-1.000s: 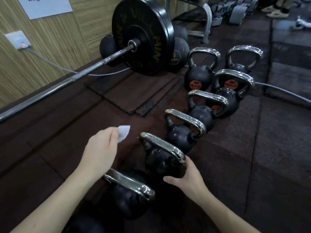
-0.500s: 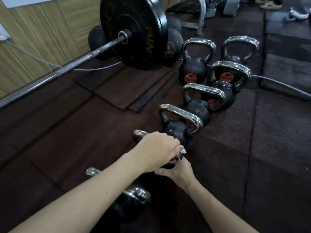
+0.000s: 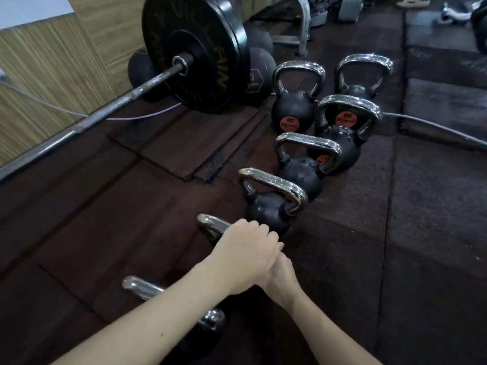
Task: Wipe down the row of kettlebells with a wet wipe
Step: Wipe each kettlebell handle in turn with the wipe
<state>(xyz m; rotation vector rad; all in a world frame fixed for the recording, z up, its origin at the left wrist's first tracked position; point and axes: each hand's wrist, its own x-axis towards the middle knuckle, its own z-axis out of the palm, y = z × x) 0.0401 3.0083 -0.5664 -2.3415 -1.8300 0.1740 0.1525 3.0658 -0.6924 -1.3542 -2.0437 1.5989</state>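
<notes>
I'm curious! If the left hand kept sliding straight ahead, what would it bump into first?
Probably the next kettlebell in the row, sitting just beyond the left hand; depth is hard to judge.

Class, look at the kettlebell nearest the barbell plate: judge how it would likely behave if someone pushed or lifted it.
The kettlebell is probably heavy for its size: solid-looking black ball. A push would likely slide it little on the textured floor mat. Its chrome handle looks glossy, possibly slippery.

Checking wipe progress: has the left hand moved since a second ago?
Yes. The left hand came right, from beside the kettlebell handle onto it.
</notes>
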